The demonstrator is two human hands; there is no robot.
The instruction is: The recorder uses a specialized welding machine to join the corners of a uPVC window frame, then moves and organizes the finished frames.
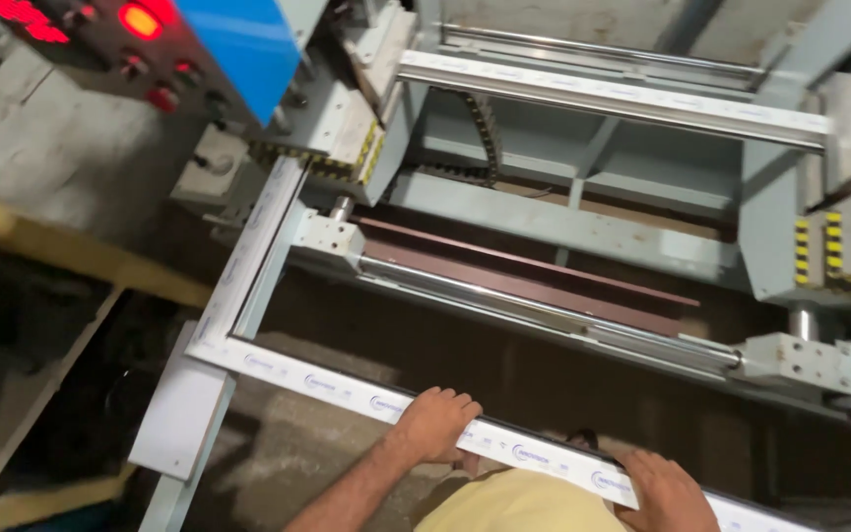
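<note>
Both hands are laid on the near bar of a white frame (347, 386) resting across a grey machine (583, 222): the left hand (435, 422) is curled over its edge, the right hand (664, 491) pressed flat. If pushed unevenly, the frame could be skewed off its supports, or fingers caught beneath

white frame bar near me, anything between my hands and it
Nothing visible. The left hand and the right hand both rest directly on the white frame bar, fingers draped over its top edge, with no object in between.
</note>
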